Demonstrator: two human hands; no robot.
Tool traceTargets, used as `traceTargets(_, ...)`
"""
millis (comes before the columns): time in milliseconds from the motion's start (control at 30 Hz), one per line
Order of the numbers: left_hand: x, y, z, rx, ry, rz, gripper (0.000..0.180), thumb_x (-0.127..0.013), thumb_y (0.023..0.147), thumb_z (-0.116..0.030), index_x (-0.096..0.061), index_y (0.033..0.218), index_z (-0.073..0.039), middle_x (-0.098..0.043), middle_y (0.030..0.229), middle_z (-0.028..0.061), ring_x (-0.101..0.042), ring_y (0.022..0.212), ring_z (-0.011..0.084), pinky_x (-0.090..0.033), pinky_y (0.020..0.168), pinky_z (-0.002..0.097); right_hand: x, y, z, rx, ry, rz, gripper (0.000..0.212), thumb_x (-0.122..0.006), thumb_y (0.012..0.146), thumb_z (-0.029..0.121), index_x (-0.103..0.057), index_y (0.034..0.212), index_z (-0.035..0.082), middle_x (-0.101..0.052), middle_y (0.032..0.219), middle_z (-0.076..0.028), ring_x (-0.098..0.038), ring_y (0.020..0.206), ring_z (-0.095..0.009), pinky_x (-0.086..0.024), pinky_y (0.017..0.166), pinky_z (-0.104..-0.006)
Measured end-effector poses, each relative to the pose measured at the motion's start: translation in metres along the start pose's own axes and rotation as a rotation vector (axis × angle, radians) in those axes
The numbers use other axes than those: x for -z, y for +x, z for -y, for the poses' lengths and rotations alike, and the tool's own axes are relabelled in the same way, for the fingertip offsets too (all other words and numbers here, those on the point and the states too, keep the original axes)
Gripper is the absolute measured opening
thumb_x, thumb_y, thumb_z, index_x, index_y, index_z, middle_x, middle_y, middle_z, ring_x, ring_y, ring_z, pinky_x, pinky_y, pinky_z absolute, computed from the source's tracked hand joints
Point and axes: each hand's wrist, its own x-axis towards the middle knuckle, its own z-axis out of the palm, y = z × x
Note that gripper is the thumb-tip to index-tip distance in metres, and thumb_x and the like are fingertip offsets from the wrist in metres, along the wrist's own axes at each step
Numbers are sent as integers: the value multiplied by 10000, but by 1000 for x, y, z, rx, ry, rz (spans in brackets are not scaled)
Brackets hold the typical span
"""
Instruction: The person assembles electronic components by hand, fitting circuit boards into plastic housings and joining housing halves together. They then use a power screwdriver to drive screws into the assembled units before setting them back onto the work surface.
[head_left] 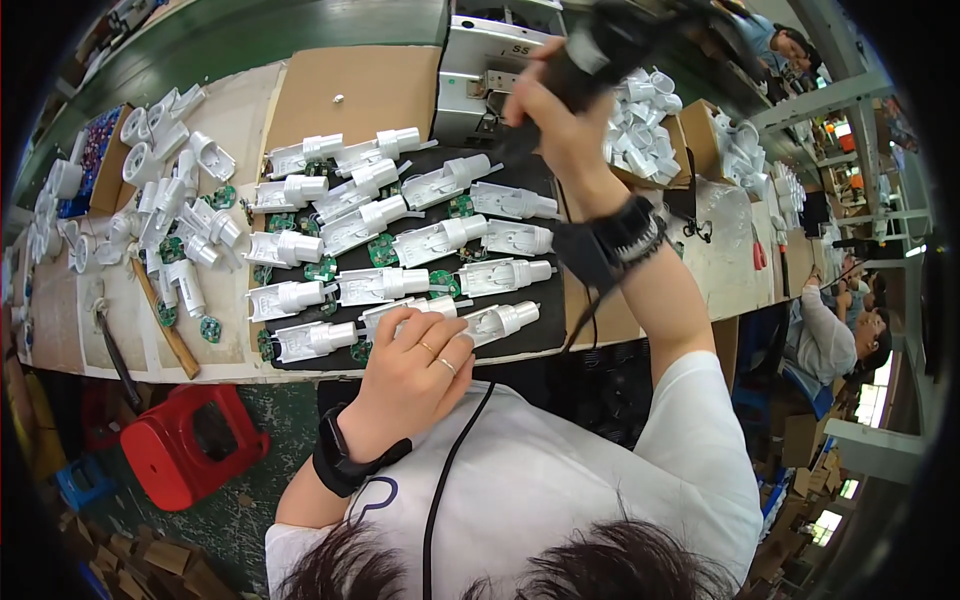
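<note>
White casings (370, 286) mid-tooling, I'd judge: left hand (416, 368) curled over one (can't tell if pinching), right hand (568, 130) wrapped round black tool (598, 52), next needing careful aim.

Scuffed green floor (285, 455) — red stool (157, 462), smaller blue stool (88, 483) — pale beams (885, 455) at right.

White housings (383, 286) lay in rough rows on a black mat (540, 346), hollows up, tubular ends rightward; green circuit boards (381, 250) between. Black tool (598, 58): raised, motion-blurred.
</note>
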Motion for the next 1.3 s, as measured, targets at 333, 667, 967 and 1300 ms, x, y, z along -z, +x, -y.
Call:
traceTargets(333,-8,-4,-5,-75,6,-41,218,-695,692,-58,-608,890,-82,-639,1006,48,-578,900,231,-413,873,405,-4,51,7,22,118,-199,226,-597,830,18,-494,1030,-3,-555,653,-52,-553,532,-143,-443,510,-273)
traceTargets(667,-10,-12,-6,-72,25,-16,162,-678,707,-124,-603,844,-81,-641,1035,57,-568,939,196,-399,860,352,-11,-23,57,-96,262,-165,244,-625,796,-4,-508,1010,6,-578,694,-59,-568,556,-146,-459,544,-273)
traceTargets(967,-28,-10,-15,-68,103,136,166,-655,736,-159,-580,860,-78,-634,1142,68,-538,908,167,-384,768,314,7,-100,118,-89,287,223,416,-612,914,226,-374,1243,135,-519,706,-39,-507,600,-172,-437,656,-328)
traceTargets(1300,-30,-12,-22,-6,112,172,170,-631,768,-159,-569,905,-80,-610,1126,51,-520,895,169,-369,782,335,-3,-122,106,-166,231,339,426,-637,906,189,-333,1199,132,-561,725,-70,-540,622,-177,-480,647,-363)
